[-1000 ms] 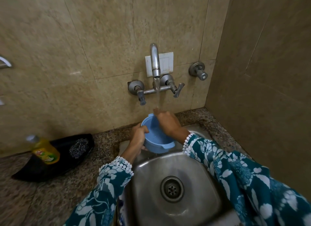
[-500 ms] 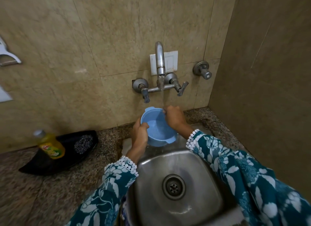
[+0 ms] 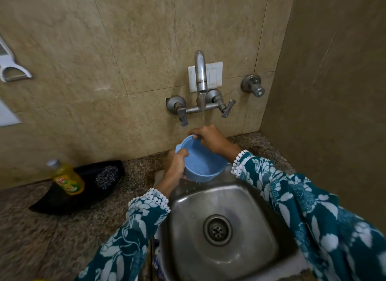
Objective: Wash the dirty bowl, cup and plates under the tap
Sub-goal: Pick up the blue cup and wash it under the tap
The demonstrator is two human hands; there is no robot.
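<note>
Both hands now grip one blue bowl (image 3: pixel 200 163) tilted under the tap (image 3: pixel 201 75): the left hand (image 3: pixel 176 165) curls round its near rim, while the right hand (image 3: pixel 211 138) has shifted to pinch the far rim, turning it for rinsing. One soap bottle (image 3: pixel 67 179) stands left of them on the bench (image 3: pixel 41 228).

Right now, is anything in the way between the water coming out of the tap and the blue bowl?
Nothing visible blocks it. Both hands hold the blue bowl under the tap; the right hand at the far rim sits about where the stream lands.
</note>
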